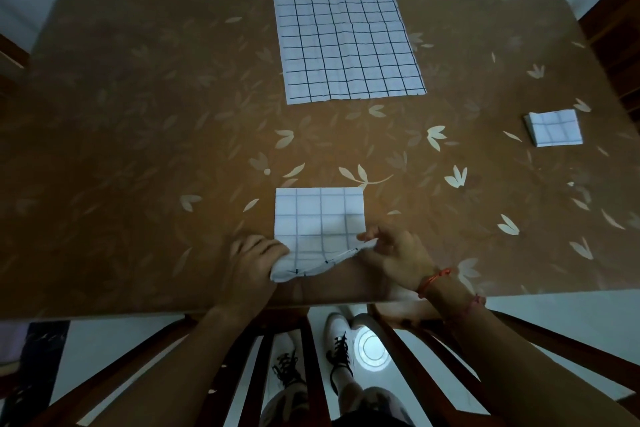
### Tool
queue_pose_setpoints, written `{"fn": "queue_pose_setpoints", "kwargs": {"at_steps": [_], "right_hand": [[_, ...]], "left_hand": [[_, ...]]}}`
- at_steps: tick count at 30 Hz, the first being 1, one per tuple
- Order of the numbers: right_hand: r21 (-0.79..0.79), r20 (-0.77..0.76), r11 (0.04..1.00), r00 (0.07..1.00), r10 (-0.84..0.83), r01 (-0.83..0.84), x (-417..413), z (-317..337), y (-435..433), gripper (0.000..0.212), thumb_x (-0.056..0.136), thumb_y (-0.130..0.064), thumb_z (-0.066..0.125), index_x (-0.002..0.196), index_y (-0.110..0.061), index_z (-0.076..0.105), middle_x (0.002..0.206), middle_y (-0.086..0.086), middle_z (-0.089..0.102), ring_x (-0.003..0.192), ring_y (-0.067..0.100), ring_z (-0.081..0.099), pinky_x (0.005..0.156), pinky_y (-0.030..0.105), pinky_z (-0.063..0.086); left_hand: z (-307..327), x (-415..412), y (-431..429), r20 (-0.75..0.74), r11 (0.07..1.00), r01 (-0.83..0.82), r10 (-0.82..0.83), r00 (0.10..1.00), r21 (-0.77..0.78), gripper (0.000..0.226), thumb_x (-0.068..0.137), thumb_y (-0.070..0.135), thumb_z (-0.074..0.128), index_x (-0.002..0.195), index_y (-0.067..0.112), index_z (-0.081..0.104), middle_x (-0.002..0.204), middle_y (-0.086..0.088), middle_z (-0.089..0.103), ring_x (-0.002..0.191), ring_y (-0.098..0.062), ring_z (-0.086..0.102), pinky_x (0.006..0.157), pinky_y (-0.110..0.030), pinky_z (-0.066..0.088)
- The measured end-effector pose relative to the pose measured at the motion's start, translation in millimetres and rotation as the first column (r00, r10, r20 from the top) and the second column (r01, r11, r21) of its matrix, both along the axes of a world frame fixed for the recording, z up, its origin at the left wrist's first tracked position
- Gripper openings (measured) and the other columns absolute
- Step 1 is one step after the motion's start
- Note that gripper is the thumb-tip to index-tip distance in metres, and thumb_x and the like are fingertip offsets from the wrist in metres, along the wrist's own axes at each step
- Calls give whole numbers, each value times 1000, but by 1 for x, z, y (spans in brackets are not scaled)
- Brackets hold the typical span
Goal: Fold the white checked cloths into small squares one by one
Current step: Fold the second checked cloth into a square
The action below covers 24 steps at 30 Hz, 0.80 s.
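A partly folded white checked cloth [320,219] lies near the table's front edge. My left hand [252,264] grips its near left corner, fingers curled over the fabric. My right hand [394,253] pinches its near right corner, and the near edge is lifted off the table between both hands. A large white checked cloth [346,35] lies spread flat at the far middle of the table. A small folded checked square [554,127] sits at the right.
The brown table [138,115] with a pale leaf pattern fills the view. A dark wooden chair [311,357] stands between me and the table's front edge. More dark furniture [616,28] stands at the far right.
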State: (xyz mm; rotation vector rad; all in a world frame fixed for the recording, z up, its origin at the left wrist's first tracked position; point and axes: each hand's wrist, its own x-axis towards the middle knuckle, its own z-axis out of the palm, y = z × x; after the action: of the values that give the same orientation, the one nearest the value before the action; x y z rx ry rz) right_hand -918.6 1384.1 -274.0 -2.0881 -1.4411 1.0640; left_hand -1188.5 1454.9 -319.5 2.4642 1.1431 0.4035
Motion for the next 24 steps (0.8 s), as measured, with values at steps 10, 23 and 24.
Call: {"fn": "queue_pose_setpoints", "kwargs": {"at_steps": [10,23,24], "right_hand": [[-173,75,984,997,-28,41,4,-21,7,27,77,-35,77,100,-22,70,87,-8,66,80,12,63,76,28,53],[-173,8,972,987,-159,158,3,-32,43,23,77,-32,78,89,-14,72,87,3,71,81,18,67,75,35,57],[-173,38,971,986,-162,166,2,-31,45,23,78,-33,77,88,-12,72,85,3,69,80,18,65,73,33,55]], "left_hand": [[1,6,10,131,925,-255,301,945,-282,21,87,25,61,77,9,70,65,1,62,60,-10,53,57,-26,39],[1,13,39,54,777,-386,471,880,-497,13,92,25,61,82,18,64,72,3,66,67,-12,63,59,-28,50],[1,13,42,46,769,-389,475,879,-507,8,92,25,62,90,17,65,79,3,68,72,-14,65,63,-30,53]]}}
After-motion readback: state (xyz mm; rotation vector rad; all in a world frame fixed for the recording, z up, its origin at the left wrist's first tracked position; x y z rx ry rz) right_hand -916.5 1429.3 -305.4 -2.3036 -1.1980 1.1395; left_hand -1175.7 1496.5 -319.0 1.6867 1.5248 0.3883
